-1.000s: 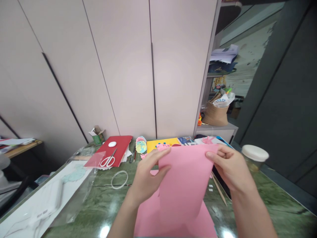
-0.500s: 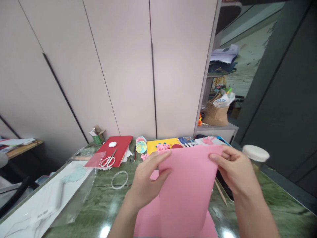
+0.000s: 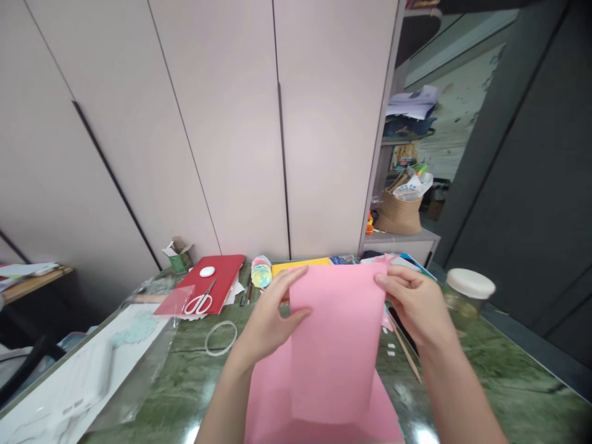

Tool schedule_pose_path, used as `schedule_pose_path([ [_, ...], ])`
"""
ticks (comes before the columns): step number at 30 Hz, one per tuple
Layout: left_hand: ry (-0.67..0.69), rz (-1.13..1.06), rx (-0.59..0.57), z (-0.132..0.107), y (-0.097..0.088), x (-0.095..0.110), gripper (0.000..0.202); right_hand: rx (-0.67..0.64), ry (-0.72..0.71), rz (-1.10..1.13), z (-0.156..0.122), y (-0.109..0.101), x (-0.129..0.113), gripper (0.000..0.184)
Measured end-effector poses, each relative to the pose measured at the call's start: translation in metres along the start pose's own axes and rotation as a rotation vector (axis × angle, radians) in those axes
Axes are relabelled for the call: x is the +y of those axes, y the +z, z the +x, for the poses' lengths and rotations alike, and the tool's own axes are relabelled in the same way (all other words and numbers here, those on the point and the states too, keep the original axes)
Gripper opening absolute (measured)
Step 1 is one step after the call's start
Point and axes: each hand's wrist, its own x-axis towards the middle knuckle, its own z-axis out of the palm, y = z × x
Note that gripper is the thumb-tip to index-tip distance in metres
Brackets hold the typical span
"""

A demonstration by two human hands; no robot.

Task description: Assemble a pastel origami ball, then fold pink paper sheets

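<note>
A pink sheet of paper (image 3: pixel 337 345) is held upright between my two hands in front of me. My left hand (image 3: pixel 272 317) grips its upper left edge, thumb on the near face and fingers behind. The upper right corner is pinched by my right hand (image 3: pixel 414 302), between thumb and fingers. Below the raised sheet, more pink paper (image 3: pixel 266 401) lies flat on the green table (image 3: pixel 185 382). Part of a pink folded paper piece (image 3: pixel 387 259) shows just beyond the right corner of the sheet.
Left of my hands are white scissors (image 3: pixel 200 303) on a red folder (image 3: pixel 222 274) and a clear ring (image 3: pixel 221 338). On the right stand a white-lidded jar (image 3: pixel 469 290) and a wooden stick (image 3: pixel 407 351). A clear plastic sleeve (image 3: pixel 152 370) lies at left.
The upright pink sheet has been raised slightly and moved a little left, with both hands still on it. Its lower edge now shows above the flat pink paper.
</note>
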Motion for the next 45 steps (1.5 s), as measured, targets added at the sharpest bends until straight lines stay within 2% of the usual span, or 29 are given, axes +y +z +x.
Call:
schedule_pose_path([
  [6,0.014,-0.077,0.005,0.002,-0.003,-0.001,0.037,0.005,-0.006,0.018,0.000,-0.001,0.002,0.025],
  [14,0.030,-0.033,0.026,0.000,-0.002,0.004,0.049,-0.013,-0.031,-0.021,0.000,-0.002,-0.001,0.027],
  [16,0.038,0.026,0.008,0.000,-0.003,0.005,0.050,-0.002,-0.116,-0.139,-0.001,-0.002,-0.002,0.032],
  [18,0.061,0.103,-0.031,0.000,-0.003,0.007,0.050,0.073,-0.270,-0.347,-0.005,0.000,-0.003,0.037],
  [20,0.100,0.162,-0.103,-0.001,-0.001,0.012,0.052,0.122,-0.434,-0.576,-0.012,0.005,-0.005,0.036],
  [22,0.141,0.181,-0.191,-0.001,0.003,0.017,0.054,0.034,-0.511,-0.729,-0.020,0.010,-0.007,0.028],
  [25,0.199,0.189,-0.315,-0.003,0.009,0.025,0.063,-0.175,-0.477,-0.775,-0.030,0.020,-0.007,0.022],
  [33,0.242,0.196,-0.478,-0.005,0.015,0.034,0.064,-0.370,-0.360,-0.718,-0.037,0.029,-0.013,0.014],
  [35,0.234,0.177,-0.490,-0.004,0.014,0.033,0.061,-0.374,-0.344,-0.724,-0.035,0.026,-0.013,0.014],
  [37,0.176,0.170,-0.442,-0.004,0.009,0.029,0.052,-0.275,-0.330,-0.700,-0.032,0.021,-0.013,0.015],
  [39,0.065,0.172,-0.330,-0.003,0.001,0.024,0.042,-0.102,-0.326,-0.644,-0.028,0.014,-0.012,0.015],
  [42,-0.082,0.116,-0.094,-0.003,-0.015,0.015,0.037,0.122,-0.341,-0.491,-0.022,0.001,-0.013,0.015],
  [45,-0.152,0.069,0.143,-0.004,-0.027,0.010,0.035,0.212,-0.340,-0.325,-0.017,-0.007,-0.015,0.014],
])
